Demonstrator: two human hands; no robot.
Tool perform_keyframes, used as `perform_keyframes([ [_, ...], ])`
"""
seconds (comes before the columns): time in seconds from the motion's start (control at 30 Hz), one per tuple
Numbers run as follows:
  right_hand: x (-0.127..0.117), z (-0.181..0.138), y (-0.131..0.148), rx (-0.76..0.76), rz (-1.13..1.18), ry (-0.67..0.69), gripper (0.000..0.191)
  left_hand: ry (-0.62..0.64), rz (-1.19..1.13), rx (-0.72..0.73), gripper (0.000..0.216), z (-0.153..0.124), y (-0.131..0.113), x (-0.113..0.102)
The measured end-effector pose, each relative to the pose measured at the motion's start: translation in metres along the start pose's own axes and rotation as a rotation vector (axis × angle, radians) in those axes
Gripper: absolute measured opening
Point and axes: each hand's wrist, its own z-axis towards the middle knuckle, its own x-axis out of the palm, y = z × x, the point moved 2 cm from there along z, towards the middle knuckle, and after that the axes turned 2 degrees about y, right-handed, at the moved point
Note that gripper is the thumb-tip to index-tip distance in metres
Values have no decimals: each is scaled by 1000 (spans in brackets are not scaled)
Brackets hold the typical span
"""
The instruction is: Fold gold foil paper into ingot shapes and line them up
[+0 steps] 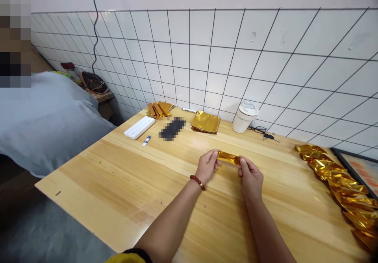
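Observation:
Between my two hands a narrow folded strip of shiny gold foil paper [228, 157] is stretched just above the wooden table [141, 192]. My left hand [207, 164], with a red bead bracelet at its wrist, pinches the strip's left end. The right end is pinched between thumb and fingers of my right hand [250, 176]. Beyond the hands lies a stack of flat gold foil sheets [206, 121]. A long overlapping row of folded gold foil pieces [336, 180] runs down the table's right side.
At the back left lie narrow gold strips [159, 109], a white power bank [139, 128], a small white-and-blue stick [146, 141] and a blurred dark object [173, 128]. A lidded white cup [245, 117], glasses [258, 129] and keys [270, 137] stand near the tiled wall. A person's grey clothing [53, 113] shows at left.

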Motion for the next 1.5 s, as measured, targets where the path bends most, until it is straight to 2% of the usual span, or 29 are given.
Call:
perform_keyframes([
  [0.2, 1, 0, 0, 25, 19, 93, 37, 38, 69, 4, 63, -1, 3, 0],
  [0.37, -3, 1, -2, 31, 84, -43, 43, 95, 153, 43, 60, -3, 4, 2],
  [0.47, -2, 1, -2, 43, 72, -35, 44, 114, 185, 46, 59, -3, 6, 3],
  [0.63, 0, -3, 0, 17, 2, -20, 53, 26, 172, 46, 66, -1, 7, 1],
  [0.7, 0, -3, -1, 19, -26, 15, 55, 21, 167, 48, 67, 0, 6, 1],
  [0.83, -2, -3, -3, -1, -40, -9, 55, -9, 147, 33, 70, 1, 5, 1],
  [0.93, -1, -3, -2, -16, -63, 37, 55, 8, 160, 54, 68, 0, 4, 2],
  [1.03, -1, -4, 0, -29, -70, 3, 55, 13, 163, 55, 66, 0, 4, 2],
  [1.17, 0, -4, 2, -32, -87, 30, 55, 34, 155, 44, 65, 1, 6, 3],
  [1.3, -2, -3, 2, -9, -11, -41, 68, 18, 124, 8, 65, 3, 9, 3],
  [1.4, -1, -2, 1, 31, -44, 4, 62, 29, 126, 1, 65, 2, 10, 3],
  [1.5, 0, -4, 0, 23, -76, -36, 58, 6, 145, 35, 64, 0, 9, 3],
])
